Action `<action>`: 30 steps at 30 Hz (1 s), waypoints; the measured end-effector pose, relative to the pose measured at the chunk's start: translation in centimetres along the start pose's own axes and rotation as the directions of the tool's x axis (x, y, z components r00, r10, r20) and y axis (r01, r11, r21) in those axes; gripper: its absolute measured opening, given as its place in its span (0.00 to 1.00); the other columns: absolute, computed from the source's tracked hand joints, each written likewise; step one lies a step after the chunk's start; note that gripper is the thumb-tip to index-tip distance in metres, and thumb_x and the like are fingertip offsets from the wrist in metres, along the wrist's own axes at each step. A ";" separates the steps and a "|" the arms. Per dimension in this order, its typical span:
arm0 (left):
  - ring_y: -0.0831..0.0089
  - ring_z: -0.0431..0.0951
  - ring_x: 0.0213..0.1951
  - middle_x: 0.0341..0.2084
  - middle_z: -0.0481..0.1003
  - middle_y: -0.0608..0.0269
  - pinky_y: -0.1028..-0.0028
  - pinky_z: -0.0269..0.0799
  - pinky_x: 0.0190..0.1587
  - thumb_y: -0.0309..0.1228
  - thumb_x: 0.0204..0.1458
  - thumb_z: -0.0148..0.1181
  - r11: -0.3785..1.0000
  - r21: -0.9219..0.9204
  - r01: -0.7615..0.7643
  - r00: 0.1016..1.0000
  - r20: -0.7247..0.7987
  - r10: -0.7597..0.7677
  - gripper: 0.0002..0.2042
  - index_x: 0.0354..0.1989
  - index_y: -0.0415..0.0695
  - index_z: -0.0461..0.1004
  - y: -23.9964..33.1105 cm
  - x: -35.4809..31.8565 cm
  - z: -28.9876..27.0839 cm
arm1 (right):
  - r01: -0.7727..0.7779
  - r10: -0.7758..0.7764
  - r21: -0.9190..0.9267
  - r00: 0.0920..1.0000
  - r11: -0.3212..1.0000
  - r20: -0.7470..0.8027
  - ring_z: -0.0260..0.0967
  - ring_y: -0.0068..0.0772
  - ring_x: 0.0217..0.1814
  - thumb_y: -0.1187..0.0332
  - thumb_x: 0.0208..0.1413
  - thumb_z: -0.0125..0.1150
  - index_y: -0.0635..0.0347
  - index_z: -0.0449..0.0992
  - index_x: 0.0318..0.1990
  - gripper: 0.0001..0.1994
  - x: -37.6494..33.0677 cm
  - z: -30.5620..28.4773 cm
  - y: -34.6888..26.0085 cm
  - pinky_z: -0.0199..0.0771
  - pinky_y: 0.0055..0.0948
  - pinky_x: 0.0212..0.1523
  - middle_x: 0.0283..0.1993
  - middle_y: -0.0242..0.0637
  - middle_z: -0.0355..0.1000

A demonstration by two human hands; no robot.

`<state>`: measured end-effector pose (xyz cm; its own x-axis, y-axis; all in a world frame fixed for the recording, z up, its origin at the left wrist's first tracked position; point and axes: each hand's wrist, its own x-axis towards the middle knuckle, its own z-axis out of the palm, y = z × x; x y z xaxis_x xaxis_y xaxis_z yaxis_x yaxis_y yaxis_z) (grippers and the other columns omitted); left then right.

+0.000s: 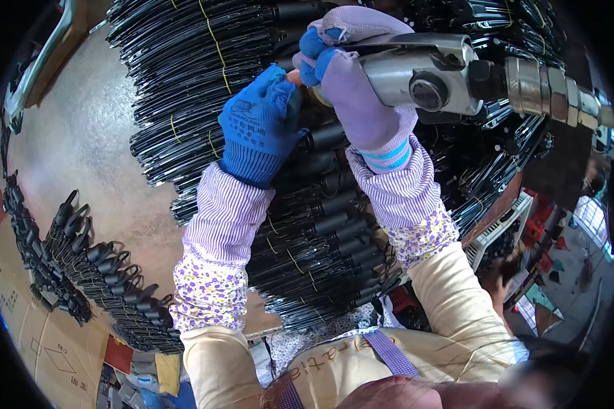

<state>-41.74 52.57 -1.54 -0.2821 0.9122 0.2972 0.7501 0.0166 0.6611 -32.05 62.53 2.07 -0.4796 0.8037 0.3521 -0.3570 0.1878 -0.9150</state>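
Note:
My right hand (370, 102), in a lilac glove with blue fingertips, is wrapped round a silver air tool (389, 71). The tool lies sideways, its hose coupling (525, 85) pointing right. Close against the tool's nose is my left hand (256, 129), in a blue knitted glove, fingers closed and a bare fingertip showing. What those fingers pinch, if anything, is hidden. Beneath both hands lie stacked bundles of what look like black folded umbrella frames (177, 88), with shiny ribs and dark handles (331, 136). Yellow ties (218, 51) run across the bundles.
More strapped black pieces (112, 276) stand in a row at the lower left, near a cardboard box (48, 334). A white crate (501, 218) is at the right, with another person's hand (501, 283) below it. Red containers (542, 228) stand beyond.

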 end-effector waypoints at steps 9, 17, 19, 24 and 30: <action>0.74 0.76 0.27 0.29 0.77 0.65 0.78 0.73 0.30 0.23 0.40 0.69 0.890 -0.390 0.236 0.968 0.010 -0.252 0.16 0.41 0.46 0.78 -1.6 -0.7 -1.8 | -0.064 0.100 -0.223 0.983 0.973 0.154 0.64 0.26 0.27 0.74 0.56 0.57 0.65 0.72 0.44 0.09 -0.6 0.2 -1.1 0.71 0.26 0.31 0.31 0.37 0.70; 0.74 0.76 0.25 0.26 0.78 0.64 0.78 0.74 0.29 0.26 0.49 0.65 0.837 -0.478 0.267 0.949 -0.019 -0.313 0.05 0.35 0.42 0.78 -2.2 -1.3 -2.1 | 0.009 0.044 -0.365 0.990 0.931 0.136 0.65 0.24 0.26 0.77 0.53 0.55 0.66 0.73 0.43 0.10 -1.5 2.3 -0.9 0.70 0.23 0.28 0.29 0.36 0.71; 0.74 0.76 0.25 0.26 0.78 0.64 0.78 0.74 0.29 0.26 0.49 0.65 0.855 -0.455 0.247 0.955 -0.037 -0.296 0.05 0.35 0.42 0.78 -2.3 -1.4 -2.3 | 0.026 0.033 -0.352 0.987 0.935 0.160 0.65 0.24 0.26 0.77 0.52 0.54 0.66 0.73 0.43 0.10 -1.6 2.3 -0.5 0.70 0.23 0.28 0.29 0.36 0.71; 0.74 0.75 0.26 0.27 0.78 0.64 0.78 0.72 0.30 0.25 0.48 0.66 0.903 -0.385 0.188 0.971 -0.063 -0.229 0.07 0.36 0.42 0.78 -2.7 -1.7 -2.2 | 0.072 -0.006 -0.311 0.978 0.948 0.209 0.66 0.24 0.26 0.79 0.50 0.54 0.66 0.73 0.42 0.11 -1.7 2.0 0.5 0.70 0.22 0.26 0.30 0.36 0.73; 0.74 0.74 0.29 0.31 0.77 0.64 0.77 0.71 0.34 0.23 0.45 0.69 0.875 -0.451 0.176 0.978 -0.017 -0.206 0.10 0.38 0.42 0.78 -3.1 -2.2 -2.3 | 0.052 -0.009 -0.252 0.986 0.966 0.169 0.67 0.25 0.27 0.80 0.50 0.55 0.66 0.74 0.42 0.11 -2.0 2.0 1.6 0.72 0.22 0.29 0.30 0.37 0.73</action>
<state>-44.82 49.62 -2.65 -0.4404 0.8822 0.1665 0.3367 -0.0096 0.9416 -33.28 60.10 0.26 -0.6053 0.6949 0.3883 -0.1679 0.3653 -0.9156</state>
